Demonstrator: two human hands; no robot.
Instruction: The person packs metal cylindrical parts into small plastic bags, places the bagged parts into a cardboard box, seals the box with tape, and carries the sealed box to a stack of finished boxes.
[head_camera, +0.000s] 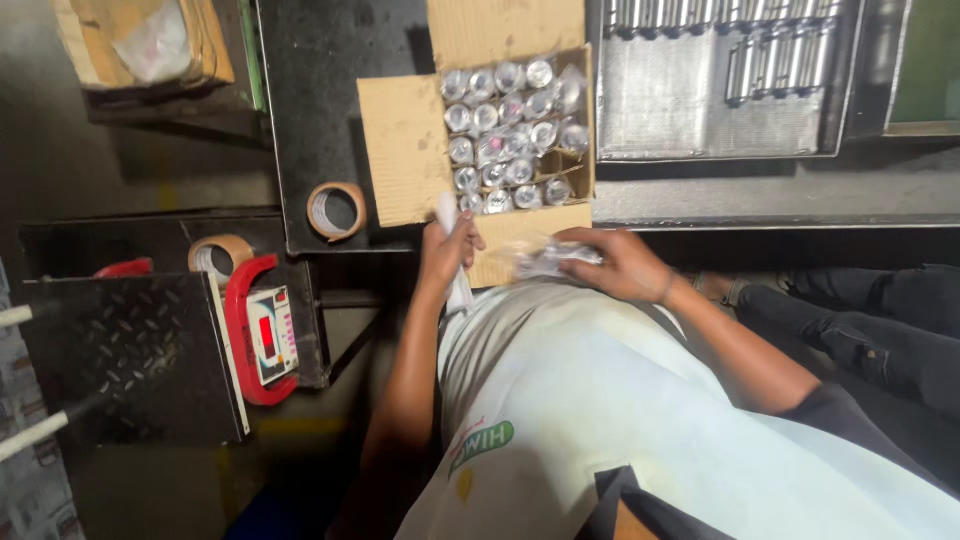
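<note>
Dark metal bench (330, 120) carries an open cardboard box (410, 140) packed with wrapped shiny cylinders (505, 130); the left hand (447, 250) is closed around a white wrapped piece (452, 255) at the box's near edge; the right hand (620, 262) grips a crinkled clear bag (548, 260) just beside it; this looks like packing, so a free slot must be found; tape rolls (336, 210) and a red scale (262, 330) sit off left, well apart.

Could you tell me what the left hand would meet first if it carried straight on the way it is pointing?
The left hand, gripping a white tube-like piece, points up toward the open cardboard box. It would probably meet the box's near edge and the front row of plastic-wrapped metal parts first, though depth is hard to judge.
</note>
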